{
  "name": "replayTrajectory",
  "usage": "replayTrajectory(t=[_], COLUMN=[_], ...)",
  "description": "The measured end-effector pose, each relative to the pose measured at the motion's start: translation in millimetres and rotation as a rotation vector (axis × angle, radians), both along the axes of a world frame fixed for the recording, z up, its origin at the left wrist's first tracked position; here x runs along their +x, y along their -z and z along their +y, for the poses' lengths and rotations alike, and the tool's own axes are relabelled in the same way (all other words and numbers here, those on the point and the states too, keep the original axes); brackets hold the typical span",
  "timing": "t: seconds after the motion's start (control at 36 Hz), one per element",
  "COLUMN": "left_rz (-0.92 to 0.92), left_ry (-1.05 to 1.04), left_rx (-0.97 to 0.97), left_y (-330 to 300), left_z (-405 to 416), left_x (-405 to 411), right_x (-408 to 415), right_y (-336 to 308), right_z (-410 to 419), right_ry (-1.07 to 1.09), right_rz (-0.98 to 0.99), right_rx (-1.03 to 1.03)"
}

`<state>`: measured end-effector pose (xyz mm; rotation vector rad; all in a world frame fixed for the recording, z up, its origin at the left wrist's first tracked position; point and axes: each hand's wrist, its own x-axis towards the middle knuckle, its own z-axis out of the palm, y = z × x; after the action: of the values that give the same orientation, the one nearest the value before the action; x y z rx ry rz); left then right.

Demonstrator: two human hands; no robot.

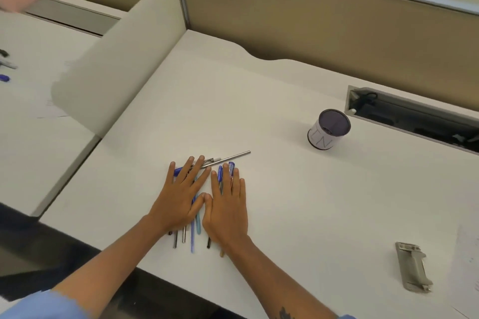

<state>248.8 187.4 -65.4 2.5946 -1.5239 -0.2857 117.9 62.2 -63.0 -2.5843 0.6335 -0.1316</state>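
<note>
Several pens (193, 237) lie in a loose row on the white desk (285, 202), blue, black and silver ones. My left hand (178, 197) lies flat on the left part of the row with straight fingers. My right hand (228, 204) presses flat on the right part, thumb touching the left thumb. A silver pen (233, 156) sticks out slantwise past my left fingertips. Pen ends show below both palms. A dark pen cup (328, 129) with a white label stands upright at the right, well apart from my hands.
A grey metal hole punch (413, 267) lies at the right front. An open cable tray (414, 116) is sunk in the desk at the back right. A beige divider (116, 59) separates a neighbouring desk with pens (5, 65). Partition walls run along the back.
</note>
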Motion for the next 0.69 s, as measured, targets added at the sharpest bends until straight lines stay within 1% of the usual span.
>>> replayTrajectory(t=[0.11,0.33,0.47,0.69], left_rz=[-0.012,0.012,0.031,0.05], left_ry=[-0.031,-0.037,-0.029,-0.057], left_rx=[0.023,0.034,0.02,-0.038], left_y=[-4,-8,-9,-10], left_z=[34,86,107,136], left_x=[36,99,125,148], right_x=[36,96,129,161], right_y=[-1,-1,0,-8], right_z=[28,81,106,137], right_ry=[-0.027,-0.001,-0.017,-0.084], right_rz=[0.014,-0.006,0.028,0.022], right_rx=[0.003,0.074,0.129,0.218])
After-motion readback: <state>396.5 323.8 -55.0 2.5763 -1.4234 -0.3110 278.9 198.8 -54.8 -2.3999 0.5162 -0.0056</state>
